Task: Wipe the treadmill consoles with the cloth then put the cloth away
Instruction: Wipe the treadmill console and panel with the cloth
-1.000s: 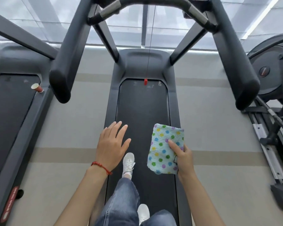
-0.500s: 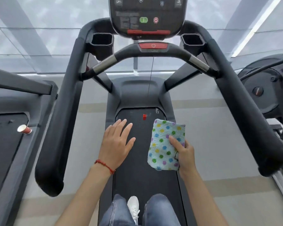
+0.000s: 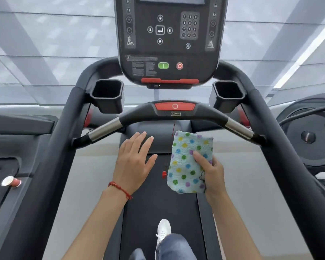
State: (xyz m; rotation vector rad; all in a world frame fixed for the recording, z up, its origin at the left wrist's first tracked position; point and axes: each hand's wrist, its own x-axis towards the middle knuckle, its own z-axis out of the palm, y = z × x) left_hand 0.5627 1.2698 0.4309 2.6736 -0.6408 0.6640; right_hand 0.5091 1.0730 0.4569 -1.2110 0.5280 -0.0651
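My right hand (image 3: 212,173) holds the cloth (image 3: 188,162), thumb curled over its front and fingers behind it. The cloth is a folded, fluffy terry pad, pale blue with green, yellow, blue and purple dots, roughly rectangular with rounded corners. It hangs in the air just below the crossbar (image 3: 174,117), well below the console (image 3: 169,40) and not touching either. My left hand (image 3: 134,162) is flat and empty, fingers straight and slightly spread, palm down, just left of the cloth and also below the crossbar; a red braided cord (image 3: 120,189) circles its wrist.

The console is a glossy black panel with round buttons, a number pad, a green oval key and a red round key. The crossbar is matte black with brushed metal sleeves at both ends and a red bar in its middle. Square black cup holders (image 3: 107,94) flank the console's foot. Below the crossbar runs the dull black belt (image 3: 158,207), with my white shoe (image 3: 163,229) on it. Far left of the crossbar a paper cup (image 3: 10,182) lies on its side.
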